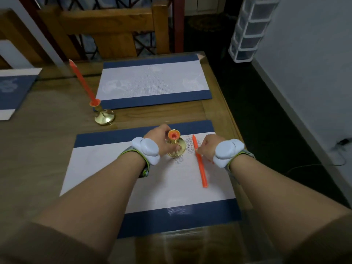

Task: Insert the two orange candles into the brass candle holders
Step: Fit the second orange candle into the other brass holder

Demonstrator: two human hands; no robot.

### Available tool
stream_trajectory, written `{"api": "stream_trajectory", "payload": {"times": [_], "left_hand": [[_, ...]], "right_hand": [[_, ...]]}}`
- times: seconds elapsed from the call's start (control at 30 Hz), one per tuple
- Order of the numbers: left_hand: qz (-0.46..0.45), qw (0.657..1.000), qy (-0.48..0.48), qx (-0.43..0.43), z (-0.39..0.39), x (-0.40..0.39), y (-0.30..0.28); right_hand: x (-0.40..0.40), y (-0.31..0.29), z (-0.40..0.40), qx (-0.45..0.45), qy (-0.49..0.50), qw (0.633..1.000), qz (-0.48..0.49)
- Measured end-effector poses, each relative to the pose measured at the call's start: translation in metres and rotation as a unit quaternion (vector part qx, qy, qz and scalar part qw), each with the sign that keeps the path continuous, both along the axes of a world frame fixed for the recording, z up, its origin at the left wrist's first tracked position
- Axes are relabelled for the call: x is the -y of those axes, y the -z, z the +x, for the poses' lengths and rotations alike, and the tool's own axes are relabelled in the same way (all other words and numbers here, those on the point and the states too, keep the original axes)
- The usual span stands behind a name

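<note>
One orange candle (pixel 82 82) stands tilted in a brass candle holder (pixel 104 116) at the left, beside the far placemat. A second brass holder (pixel 178 144) with an orange-lined cup stands on the near placemat (pixel 106 164). My left hand (pixel 162 139) grips its stem. The second orange candle (pixel 199 161) lies flat on the mat to the right of that holder. My right hand (pixel 208 147) rests on the candle with fingers curled around its upper part.
A second blue-and-white placemat (pixel 152 80) lies farther back, and part of a third (pixel 11 88) at the left. A wooden chair (pixel 106 27) stands behind the table. The table's right edge (pixel 228 111) drops to dark floor, with a white drawer unit (pixel 249 29) beyond.
</note>
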State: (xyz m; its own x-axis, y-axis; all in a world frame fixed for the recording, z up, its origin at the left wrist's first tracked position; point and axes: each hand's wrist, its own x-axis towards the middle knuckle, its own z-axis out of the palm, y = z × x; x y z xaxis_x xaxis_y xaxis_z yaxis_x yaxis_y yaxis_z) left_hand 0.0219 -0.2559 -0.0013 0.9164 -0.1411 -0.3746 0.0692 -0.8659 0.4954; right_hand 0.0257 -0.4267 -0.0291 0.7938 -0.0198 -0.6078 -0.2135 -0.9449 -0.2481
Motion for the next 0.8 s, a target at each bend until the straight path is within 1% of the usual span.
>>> {"api": "stream_trajectory", "payload": {"times": [0.13,0.2,0.43,0.6,0.7,0.77,0.8], "left_hand": [[0.007,1.0,-0.017,0.015,0.001,0.007,0.002],[0.013,0.999,-0.017,0.025,0.002,0.01,0.003],[0.006,0.999,-0.004,0.039,0.004,0.017,0.01],[0.014,0.999,-0.011,0.043,0.003,0.018,0.011],[0.018,0.999,-0.018,0.033,0.002,0.019,0.009],[0.024,0.999,-0.016,0.028,0.001,0.019,0.009],[0.026,0.999,-0.017,0.029,0.0,0.019,0.008]], "right_hand": [[-0.001,0.006,0.006,-0.013,-0.006,1.0,-0.011],[-0.002,0.008,0.008,-0.018,-0.025,0.999,-0.017],[-0.007,0.018,0.007,0.04,-0.018,0.998,-0.045],[-0.003,0.009,0.008,0.013,-0.014,1.0,-0.02],[0.001,-0.006,0.011,0.03,0.029,0.999,0.029],[0.004,-0.017,0.016,0.072,0.082,0.987,0.119],[0.004,-0.023,0.019,0.103,0.109,0.973,0.174]]}}
